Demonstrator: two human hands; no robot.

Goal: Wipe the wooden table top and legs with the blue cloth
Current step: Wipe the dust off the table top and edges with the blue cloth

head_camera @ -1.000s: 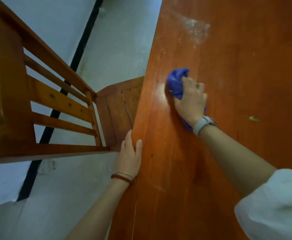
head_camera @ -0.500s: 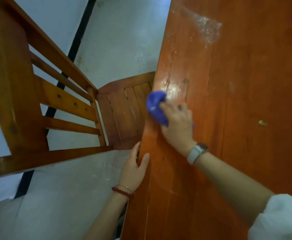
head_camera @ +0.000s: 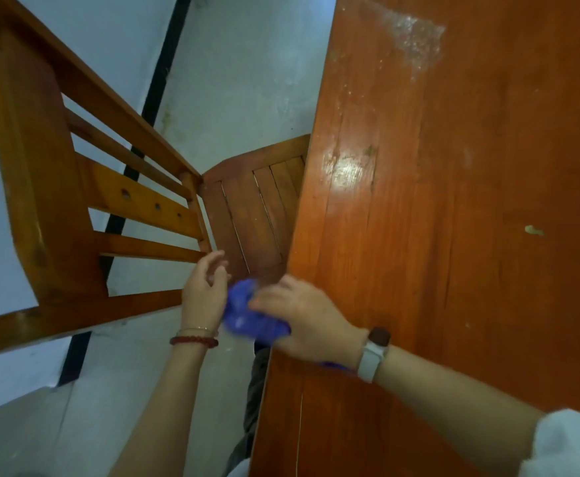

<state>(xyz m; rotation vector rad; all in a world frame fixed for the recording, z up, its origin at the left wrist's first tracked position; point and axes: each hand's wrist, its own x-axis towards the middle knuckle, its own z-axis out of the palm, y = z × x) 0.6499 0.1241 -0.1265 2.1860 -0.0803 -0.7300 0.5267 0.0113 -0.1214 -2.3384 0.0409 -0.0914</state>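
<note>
Blurring at the reddish-brown wooden table's left edge, the crumpled blue cloth sits clutched under the right hand's curled fingers, the left hand loosely spread beside it.

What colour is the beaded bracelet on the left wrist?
Dark red, worn beside a thin gold-toned bangle; the beaded bracelet shows in the head view, the only one.

A chair stands left of the table; the cloth sits apparently at the table's left edge, between both hands.
</note>
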